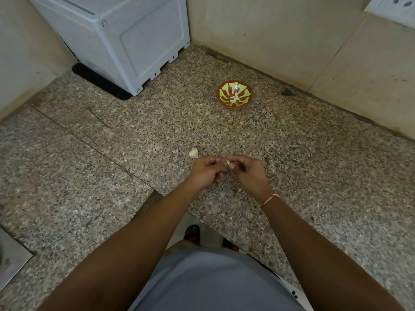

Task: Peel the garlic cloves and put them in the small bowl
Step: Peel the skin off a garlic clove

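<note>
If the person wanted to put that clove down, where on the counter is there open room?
Bare counter lies between the hands and the small bowl, and a wide stretch lies left of the left hand, below the white appliance. It is tight just by the hands: a garlic piece sits there, and both pinch a clove.

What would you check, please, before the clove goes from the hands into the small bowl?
1. Garlic clove pinched between left hand and right hand: ok.
2. Clove fully peeled: cannot tell, mostly hidden by the fingers.
3. Small bowl upright on the counter, farther back than the hands: ok.
4. Bowl has room: ok, only a few pale pieces inside.
5. Remaining garlic piece lies beside the left hand, untouched: ok.
</note>
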